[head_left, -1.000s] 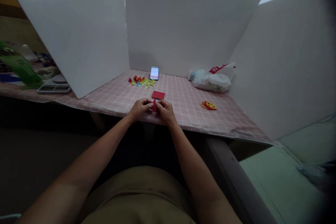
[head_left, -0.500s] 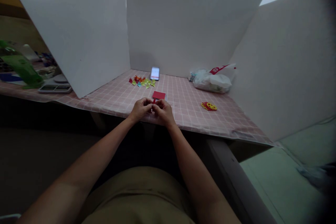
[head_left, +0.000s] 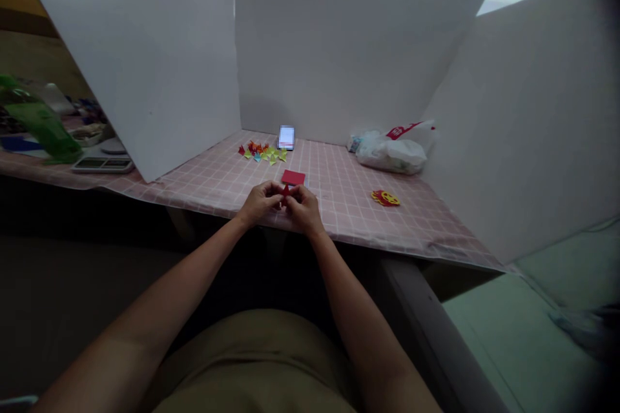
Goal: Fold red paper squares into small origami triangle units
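Observation:
Between my two hands, near the table's front edge, is a small folded piece of red paper [head_left: 285, 192], its pointed tip showing upward. My left hand [head_left: 262, 201] pinches it from the left. My right hand [head_left: 303, 206] pinches it from the right, and the fingers hide most of the paper. Just beyond the fingertips lies a stack of red paper squares [head_left: 293, 177]. Farther back on the left sits a cluster of small folded paper pieces [head_left: 264, 152] in red, orange, yellow-green and blue.
A lit phone [head_left: 286, 137] leans at the back. Plastic bags [head_left: 392, 153] lie at the back right, and yellow and red cut-out shapes [head_left: 386, 198] rest at the right. White panels [head_left: 339, 58] enclose the table. Outside the left panel are a scale [head_left: 103, 162] and a green bottle [head_left: 46, 126].
More of the red paper's pointed tip now shows between my fingers. Both hands stay in nearly the same place.

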The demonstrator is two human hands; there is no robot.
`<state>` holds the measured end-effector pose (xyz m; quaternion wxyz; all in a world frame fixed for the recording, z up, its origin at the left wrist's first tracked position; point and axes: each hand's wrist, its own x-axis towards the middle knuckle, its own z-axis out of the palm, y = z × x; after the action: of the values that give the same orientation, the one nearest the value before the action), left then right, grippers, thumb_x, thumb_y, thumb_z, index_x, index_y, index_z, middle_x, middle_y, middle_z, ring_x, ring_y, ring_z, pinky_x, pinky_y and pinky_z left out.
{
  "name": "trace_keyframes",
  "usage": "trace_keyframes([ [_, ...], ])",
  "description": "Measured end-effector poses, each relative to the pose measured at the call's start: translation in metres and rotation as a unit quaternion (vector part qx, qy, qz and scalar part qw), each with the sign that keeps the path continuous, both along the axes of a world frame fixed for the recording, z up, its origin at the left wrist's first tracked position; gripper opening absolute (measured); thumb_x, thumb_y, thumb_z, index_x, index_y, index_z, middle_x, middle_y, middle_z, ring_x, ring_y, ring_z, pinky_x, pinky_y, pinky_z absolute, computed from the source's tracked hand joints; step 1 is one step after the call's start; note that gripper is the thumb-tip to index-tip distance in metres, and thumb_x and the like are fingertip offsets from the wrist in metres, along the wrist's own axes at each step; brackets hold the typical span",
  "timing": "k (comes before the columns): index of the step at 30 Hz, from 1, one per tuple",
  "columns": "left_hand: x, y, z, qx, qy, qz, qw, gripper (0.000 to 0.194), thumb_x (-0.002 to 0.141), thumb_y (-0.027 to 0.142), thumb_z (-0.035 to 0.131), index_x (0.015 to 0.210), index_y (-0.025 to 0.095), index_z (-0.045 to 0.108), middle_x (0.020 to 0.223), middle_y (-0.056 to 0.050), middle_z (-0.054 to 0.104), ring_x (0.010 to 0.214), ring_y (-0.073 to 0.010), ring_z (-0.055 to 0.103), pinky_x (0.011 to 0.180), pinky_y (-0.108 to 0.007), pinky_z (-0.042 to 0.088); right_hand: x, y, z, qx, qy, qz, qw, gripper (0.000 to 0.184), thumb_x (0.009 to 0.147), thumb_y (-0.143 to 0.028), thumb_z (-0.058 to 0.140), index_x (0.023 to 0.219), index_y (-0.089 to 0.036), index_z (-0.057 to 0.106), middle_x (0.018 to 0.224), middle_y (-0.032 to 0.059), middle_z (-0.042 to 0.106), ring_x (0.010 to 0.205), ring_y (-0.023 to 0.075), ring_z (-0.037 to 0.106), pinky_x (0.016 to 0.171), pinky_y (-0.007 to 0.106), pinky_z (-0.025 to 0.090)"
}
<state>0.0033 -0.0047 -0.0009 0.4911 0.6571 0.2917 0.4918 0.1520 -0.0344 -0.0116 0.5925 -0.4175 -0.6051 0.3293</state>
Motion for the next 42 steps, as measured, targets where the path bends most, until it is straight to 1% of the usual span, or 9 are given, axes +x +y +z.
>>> trace_keyframes([
  [5, 0.000, -0.002, 0.001, -0.005, -0.003, -0.009, 1.000, 0.016, 0.070, 0.021, 0.070, 0.084, 0.015, 0.063, 0.068, 0.002, 0.064, 0.056, -0.0112, 0.061, 0.059, -0.025, 0.049, -0.001, 0.002, 0.000, 0.002, 0.021, 0.019, 1.000, 0.011, 0.073, -0.024, 0.058, 0.083, -0.022, 0.056, 0.072, -0.0025, 0.061, 0.062, 0.0143, 0.059, 0.060, 0.027, 0.047],
  [16, 0.000, -0.004, 0.003, -0.027, -0.026, -0.004, 0.999, 0.011, 0.069, 0.019, 0.068, 0.078, 0.016, 0.062, 0.067, 0.002, 0.063, 0.057, -0.0108, 0.060, 0.059, -0.024, 0.049, 0.000, -0.002, 0.000, 0.003, 0.026, 0.038, 0.999, 0.006, 0.077, -0.026, 0.057, 0.080, -0.023, 0.060, 0.066, -0.0023, 0.061, 0.058, 0.0134, 0.056, 0.058, 0.027, 0.046],
  [21, -0.001, -0.003, 0.000, -0.043, -0.048, 0.008, 0.998, 0.015, 0.072, 0.024, 0.068, 0.082, 0.016, 0.060, 0.072, 0.001, 0.065, 0.060, -0.0117, 0.063, 0.062, -0.026, 0.052, -0.001, -0.005, 0.001, 0.026, 0.005, 0.018, 0.999, 0.008, 0.079, -0.025, 0.057, 0.079, -0.022, 0.064, 0.069, -0.0012, 0.061, 0.062, 0.0149, 0.058, 0.064, 0.029, 0.048],
  [24, -0.001, -0.002, -0.001, -0.042, -0.058, 0.013, 0.997, 0.018, 0.075, 0.028, 0.069, 0.085, 0.016, 0.060, 0.073, 0.002, 0.064, 0.061, -0.0116, 0.063, 0.063, -0.026, 0.052, -0.003, -0.008, 0.001, 0.044, -0.012, 0.003, 0.999, 0.008, 0.079, -0.022, 0.057, 0.074, -0.023, 0.064, 0.073, 0.0005, 0.063, 0.069, 0.0171, 0.060, 0.072, 0.032, 0.049],
  [28, 0.000, -0.003, -0.002, -0.024, -0.059, 0.023, 0.998, 0.024, 0.071, 0.030, 0.075, 0.082, 0.016, 0.060, 0.074, 0.002, 0.063, 0.064, -0.0123, 0.062, 0.064, -0.026, 0.051, -0.005, -0.010, 0.002, 0.049, -0.017, -0.002, 0.999, 0.008, 0.078, -0.020, 0.057, 0.075, -0.023, 0.064, 0.078, 0.0016, 0.065, 0.078, 0.0189, 0.061, 0.080, 0.034, 0.049],
  [31, 0.000, -0.004, -0.002, 0.005, -0.061, 0.047, 0.997, 0.023, 0.073, 0.031, 0.074, 0.083, 0.017, 0.059, 0.078, 0.001, 0.063, 0.070, -0.0132, 0.062, 0.069, -0.027, 0.051, -0.003, -0.007, 0.002, 0.031, 0.003, 0.008, 0.999, 0.013, 0.081, -0.026, 0.056, 0.092, -0.024, 0.062, 0.076, -0.0002, 0.065, 0.068, 0.0166, 0.061, 0.070, 0.031, 0.051],
  [33, 0.001, -0.006, -0.003, 0.027, -0.060, 0.069, 0.995, 0.021, 0.076, 0.031, 0.072, 0.084, 0.017, 0.059, 0.079, 0.002, 0.063, 0.073, -0.0131, 0.062, 0.072, -0.027, 0.050, 0.000, -0.004, 0.002, 0.011, 0.020, 0.016, 1.000, 0.017, 0.085, -0.033, 0.054, 0.097, -0.023, 0.059, 0.073, -0.0012, 0.063, 0.060, 0.0148, 0.060, 0.062, 0.029, 0.050],
  [37, 0.003, -0.007, -0.004, 0.065, -0.049, 0.106, 0.991, 0.018, 0.077, 0.030, 0.071, 0.083, 0.018, 0.057, 0.077, 0.002, 0.059, 0.073, -0.0131, 0.059, 0.072, -0.027, 0.048, 0.003, -0.001, 0.003, -0.018, 0.030, 0.033, 0.999, 0.025, 0.086, -0.044, 0.053, 0.080, -0.021, 0.058, 0.069, -0.0001, 0.061, 0.055, 0.0127, 0.058, 0.055, 0.027, 0.048],
  [42, 0.005, -0.008, -0.005, 0.095, -0.024, 0.120, 0.988, 0.016, 0.076, 0.027, 0.070, 0.080, 0.019, 0.057, 0.076, 0.002, 0.059, 0.071, -0.0136, 0.058, 0.070, -0.027, 0.046, 0.002, 0.000, 0.002, -0.029, 0.025, 0.040, 0.998, 0.016, 0.077, -0.035, 0.063, 0.073, -0.020, 0.059, 0.062, -0.0028, 0.057, 0.052, 0.0118, 0.054, 0.053, 0.025, 0.044],
])
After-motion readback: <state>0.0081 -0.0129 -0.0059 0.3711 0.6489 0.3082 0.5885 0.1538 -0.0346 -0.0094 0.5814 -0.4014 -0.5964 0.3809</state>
